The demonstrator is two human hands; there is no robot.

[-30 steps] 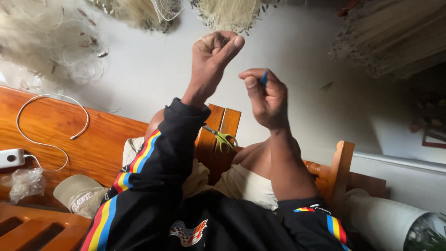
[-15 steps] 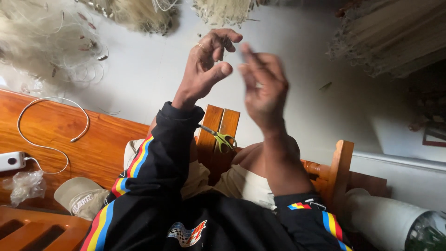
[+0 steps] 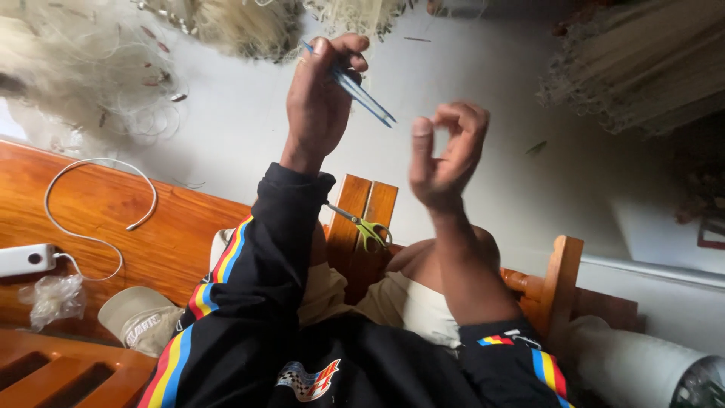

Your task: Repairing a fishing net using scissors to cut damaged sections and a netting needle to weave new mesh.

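Blue netting needle [image 3: 361, 92] pinched in left hand [image 3: 321, 106] fingers; right hand [image 3: 445, 155] fingers curled, holding nothing visible.

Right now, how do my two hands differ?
The left hand is raised higher and pinches a thin blue plastic netting needle between thumb and fingers; the right hand sits lower, fingers curled into a loose ring, with no tool visible in it. Both are bare and lifted above the lap.

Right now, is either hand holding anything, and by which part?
The left hand pinches a thin blue tool near its upper end, the rest jutting free. The right hand shows nothing visible in its curled fingers.
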